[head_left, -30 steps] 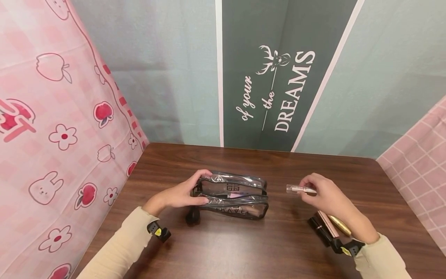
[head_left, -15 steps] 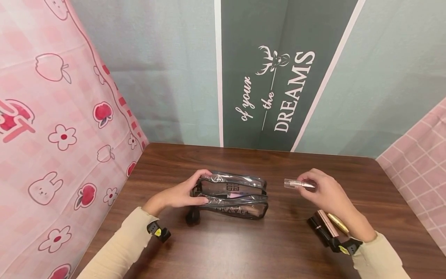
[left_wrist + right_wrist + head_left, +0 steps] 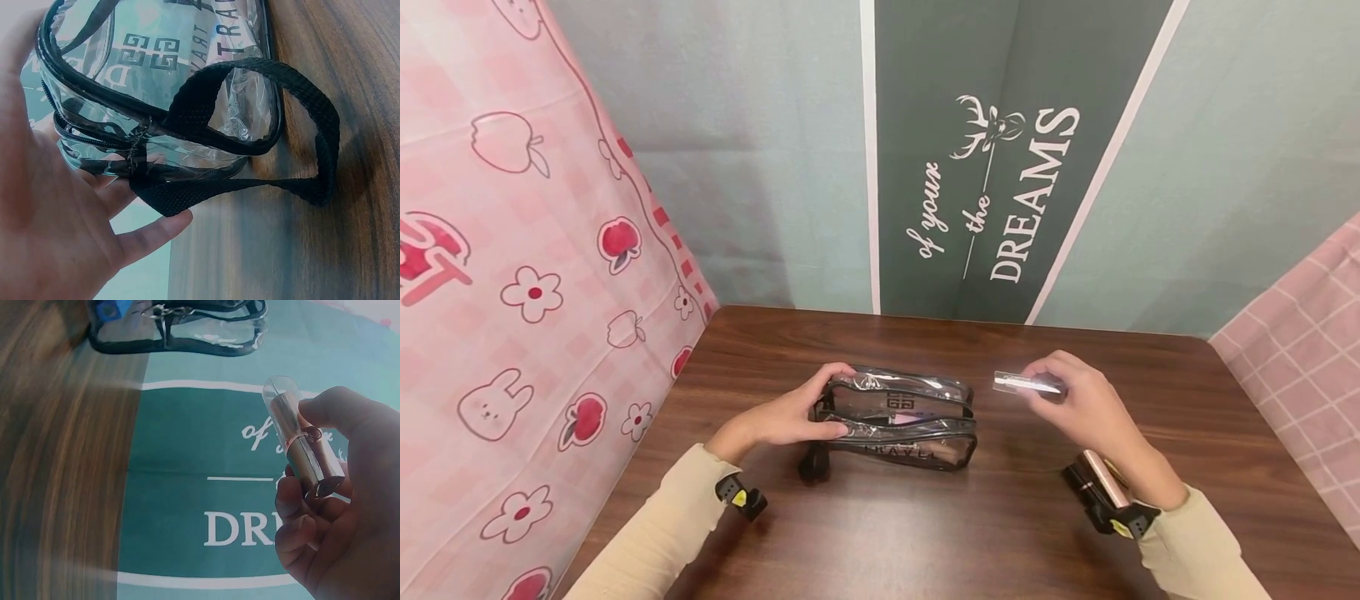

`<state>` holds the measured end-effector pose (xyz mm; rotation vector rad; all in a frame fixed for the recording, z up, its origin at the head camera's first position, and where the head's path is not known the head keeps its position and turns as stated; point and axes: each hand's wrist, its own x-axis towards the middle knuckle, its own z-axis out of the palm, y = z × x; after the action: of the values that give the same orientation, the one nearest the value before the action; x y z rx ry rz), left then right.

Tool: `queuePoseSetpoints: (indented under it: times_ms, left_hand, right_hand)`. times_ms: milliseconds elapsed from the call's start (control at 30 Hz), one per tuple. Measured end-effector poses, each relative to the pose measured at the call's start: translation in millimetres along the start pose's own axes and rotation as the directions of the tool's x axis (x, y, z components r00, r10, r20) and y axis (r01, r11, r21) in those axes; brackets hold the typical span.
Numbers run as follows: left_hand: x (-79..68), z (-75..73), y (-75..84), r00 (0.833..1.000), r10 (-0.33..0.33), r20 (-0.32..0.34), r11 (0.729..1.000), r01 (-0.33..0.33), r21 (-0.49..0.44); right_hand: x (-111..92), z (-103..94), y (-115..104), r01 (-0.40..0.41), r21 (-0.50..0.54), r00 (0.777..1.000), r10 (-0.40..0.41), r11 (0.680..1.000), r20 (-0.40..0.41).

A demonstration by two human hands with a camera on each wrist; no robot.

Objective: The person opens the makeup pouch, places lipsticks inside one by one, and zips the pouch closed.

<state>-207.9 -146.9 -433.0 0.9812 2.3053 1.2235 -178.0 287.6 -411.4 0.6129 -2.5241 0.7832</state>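
Observation:
A clear zip cosmetic bag [image 3: 917, 430] with black piping stands open at the top on the table, lettering on its side. My left hand [image 3: 797, 414] holds its left end, thumb at the near side and fingers at the far side. A black strap loop [image 3: 319, 119] hangs from that end. Inside the bag lies something pinkish-purple [image 3: 902, 419]. Right of the bag, above the table, my right hand [image 3: 1078, 402] pinches a lipstick tube [image 3: 300, 440] between thumb and fingers. The tube has a clear cap that points left toward the bag, and a shiny rose-gold body.
Beside my right wrist lie a black tube [image 3: 1084, 490] and a rose-gold tube [image 3: 1107, 478]; a gold item next to them is mostly hidden by the wrist. Wrist cameras sit on both arms. A printed cloth [image 3: 775, 167] hangs behind the wooden table [image 3: 880, 533].
My right hand has moved left and slightly farther back, bringing the lipstick tube nearer the bag. The left hand and bag have stayed in place.

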Motion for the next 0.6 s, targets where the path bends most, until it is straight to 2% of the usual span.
queuePoseSetpoints:
  times_ms: [200,600]
  left_hand:
    - [1.2,0.0,0.1,0.999,0.041,-0.010,0.999,-0.041,-0.001]
    - [0.6,-0.1,-0.3,0.999,0.037,-0.006,0.999,-0.037,-0.009]
  right_hand:
    - [6.7,4.7,-9.7,-0.010,0.054,1.000,0.009,0.999,0.011]
    - [17.5,18.1,-32.2,0.012,0.119,0.998,-0.020,0.993,0.063]
